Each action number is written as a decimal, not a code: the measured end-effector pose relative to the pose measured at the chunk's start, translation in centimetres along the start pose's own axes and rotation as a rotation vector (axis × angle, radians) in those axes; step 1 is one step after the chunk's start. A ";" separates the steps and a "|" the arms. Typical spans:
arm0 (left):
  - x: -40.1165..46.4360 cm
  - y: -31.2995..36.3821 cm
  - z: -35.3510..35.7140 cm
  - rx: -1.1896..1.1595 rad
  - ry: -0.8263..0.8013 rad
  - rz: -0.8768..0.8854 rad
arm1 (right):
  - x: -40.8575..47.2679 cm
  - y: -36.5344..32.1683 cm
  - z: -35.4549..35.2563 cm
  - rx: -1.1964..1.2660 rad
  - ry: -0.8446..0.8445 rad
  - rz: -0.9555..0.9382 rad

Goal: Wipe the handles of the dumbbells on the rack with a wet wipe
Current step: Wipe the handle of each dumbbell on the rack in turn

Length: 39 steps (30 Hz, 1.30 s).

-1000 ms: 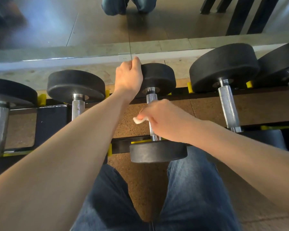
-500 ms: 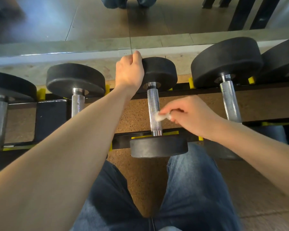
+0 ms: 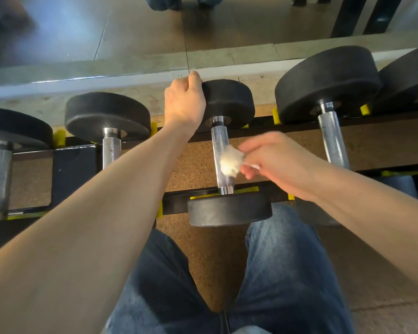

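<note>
White and crumpled, the wet wipe (image 3: 229, 161) is being pinched between the fingers of the person's right hand (image 3: 273, 162) and pressed against the right side of a knurled steel handle (image 3: 221, 155), about midway along its length. That handle belongs to the middle dumbbell (image 3: 227, 150), which is lying across the two rails of the rack (image 3: 299, 127) with one black weight at the far end and one at the near end. The left hand (image 3: 185, 102) is clenching around the edge of the far weight (image 3: 229, 102), probably bracing the dumbbell so it is not rolling while the wipe is rubbing. The right hand is looking blurred, which suggests it is moving. Neighbouring dumbbells are sitting on both sides, their handles bare and well apart from the wipe, likely awaiting their turn.
</note>
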State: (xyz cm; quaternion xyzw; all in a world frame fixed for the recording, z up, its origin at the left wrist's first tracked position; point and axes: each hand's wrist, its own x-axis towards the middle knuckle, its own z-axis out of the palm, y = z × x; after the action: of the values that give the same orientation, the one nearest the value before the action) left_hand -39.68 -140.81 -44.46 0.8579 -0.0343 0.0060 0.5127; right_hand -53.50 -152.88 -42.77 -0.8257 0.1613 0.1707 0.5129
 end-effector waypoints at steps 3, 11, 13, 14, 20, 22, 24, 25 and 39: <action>0.1 0.0 0.0 0.020 -0.004 0.015 | 0.1 -2.0 1.4 -0.536 -0.143 -0.439; 0.3 -0.2 0.1 0.053 -0.010 0.042 | 3.6 -3.2 4.6 -1.264 -0.510 -0.432; 0.4 -0.4 0.1 0.047 -0.010 0.048 | 3.6 -2.9 4.5 -1.227 -0.483 -0.444; 0.4 -0.3 0.1 0.047 -0.010 0.046 | 3.2 -2.9 4.3 -1.190 -0.467 -0.440; 0.5 -0.4 0.3 0.027 -0.007 0.048 | 0.0 -1.6 -0.1 -0.825 -0.391 -0.356; 0.6 -0.4 0.3 0.021 -0.002 0.040 | -0.2 -0.6 -1.6 -0.700 -0.357 -0.267; 0.5 -0.4 0.4 0.023 -0.005 0.038 | 0.7 1.5 -2.1 -0.538 -0.276 -0.088; 0.5 -0.4 0.4 0.021 -0.007 0.038 | 1.4 2.6 -2.0 -0.393 -0.225 0.045; 0.0 -0.1 0.4 0.061 0.011 0.015 | 3.6 2.1 -1.8 0.219 -0.391 0.485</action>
State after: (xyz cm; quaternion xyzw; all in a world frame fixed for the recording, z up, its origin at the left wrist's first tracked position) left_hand -39.63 -141.11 -44.72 0.8728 -0.0375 0.0157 0.4865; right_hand -51.06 -155.69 -45.30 -0.6547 0.2692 0.4247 0.5644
